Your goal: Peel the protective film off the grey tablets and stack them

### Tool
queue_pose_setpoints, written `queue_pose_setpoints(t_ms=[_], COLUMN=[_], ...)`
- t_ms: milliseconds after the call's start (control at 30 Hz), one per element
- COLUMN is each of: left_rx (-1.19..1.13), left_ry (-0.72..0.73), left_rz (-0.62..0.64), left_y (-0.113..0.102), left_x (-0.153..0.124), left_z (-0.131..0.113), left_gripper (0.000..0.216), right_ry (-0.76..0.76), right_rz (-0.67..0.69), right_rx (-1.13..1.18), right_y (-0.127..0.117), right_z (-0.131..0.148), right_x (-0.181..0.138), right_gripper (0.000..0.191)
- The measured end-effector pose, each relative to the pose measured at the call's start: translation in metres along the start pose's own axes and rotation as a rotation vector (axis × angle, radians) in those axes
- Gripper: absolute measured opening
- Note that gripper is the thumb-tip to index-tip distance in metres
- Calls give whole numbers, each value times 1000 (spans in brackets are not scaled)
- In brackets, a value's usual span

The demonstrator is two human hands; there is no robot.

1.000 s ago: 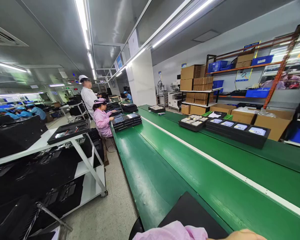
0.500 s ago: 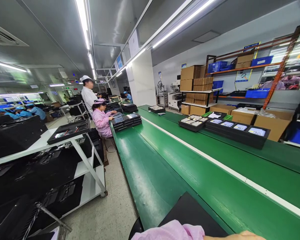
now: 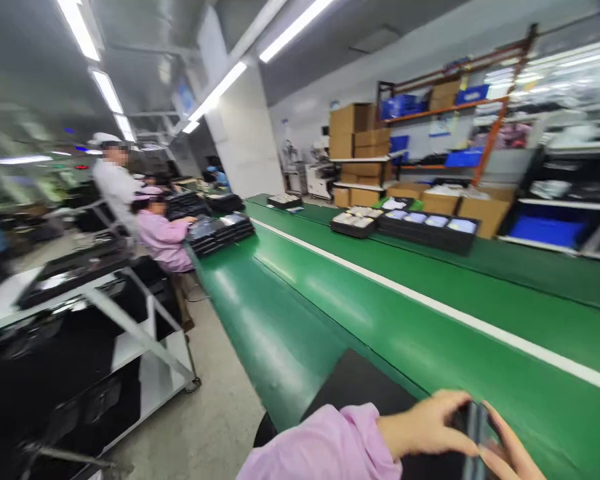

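Observation:
My left hand (image 3: 433, 423), with a pink sleeve behind it, is closed round a thin dark phone-like slab (image 3: 475, 427) turned edge-on. From the other side my right hand (image 3: 513, 450) grips the same slab with fingers and thumb. It may be two slabs pressed together; blur and the fingers keep me from telling. Both hands are low at the right, over the green bench. A black flat board or tray (image 3: 357, 383) lies on the bench beside and under my left forearm.
A long green bench (image 3: 300, 320) runs away from me. Black trays of pale items (image 3: 425, 230) stand across it. Farther along, a person in pink (image 3: 163, 233) sits by stacked black trays (image 3: 220, 233). A white trolley (image 3: 145, 340) stands at the left.
The view has swung to the right, and the scene has shifted left. My hands have risen into view with the slab between them; earlier only my sleeve and part of a hand showed.

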State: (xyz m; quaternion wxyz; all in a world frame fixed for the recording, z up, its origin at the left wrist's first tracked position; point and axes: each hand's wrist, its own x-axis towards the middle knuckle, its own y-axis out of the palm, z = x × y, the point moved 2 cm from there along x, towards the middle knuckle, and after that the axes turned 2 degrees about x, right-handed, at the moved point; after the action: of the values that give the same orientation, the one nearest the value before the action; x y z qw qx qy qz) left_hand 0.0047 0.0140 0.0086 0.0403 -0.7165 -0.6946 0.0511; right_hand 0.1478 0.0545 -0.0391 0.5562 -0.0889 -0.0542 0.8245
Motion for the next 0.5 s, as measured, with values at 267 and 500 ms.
queue_pose_setpoints(t_ms=[267, 500], left_rx=[-172, -114], left_ry=[-16, 183], left_rz=[-50, -135], left_y=[15, 17], left_x=[-53, -85], left_z=[12, 48], left_gripper=[56, 58], right_ry=[-105, -262], right_rz=[-207, -313], right_rx=[120, 220], right_y=[39, 75], right_z=[25, -9], right_x=[-60, -92], right_gripper=[68, 53])
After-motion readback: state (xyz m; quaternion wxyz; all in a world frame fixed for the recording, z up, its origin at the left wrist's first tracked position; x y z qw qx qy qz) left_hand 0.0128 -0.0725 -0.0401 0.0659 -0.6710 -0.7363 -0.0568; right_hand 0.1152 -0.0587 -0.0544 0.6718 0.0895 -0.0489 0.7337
